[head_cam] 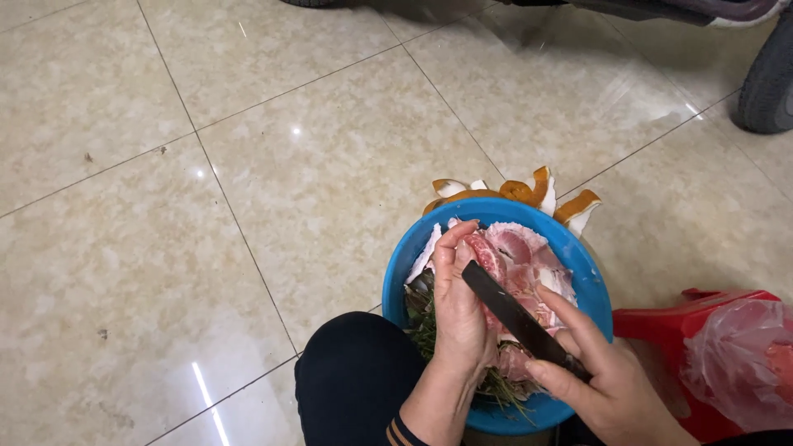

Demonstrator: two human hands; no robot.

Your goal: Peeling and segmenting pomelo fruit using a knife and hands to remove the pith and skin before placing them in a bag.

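Fingers [453, 248] of the left hand [459, 306] pinch a pink meat piece [487, 254] over the blue bowl [578, 263]; the right hand [607, 388] closes around a dark knife [516, 318], blade touching the meat; orange peels [516, 194] lie beyond the bowl's far rim on the tiled floor [248, 206]; a red stool [673, 330] stands right.
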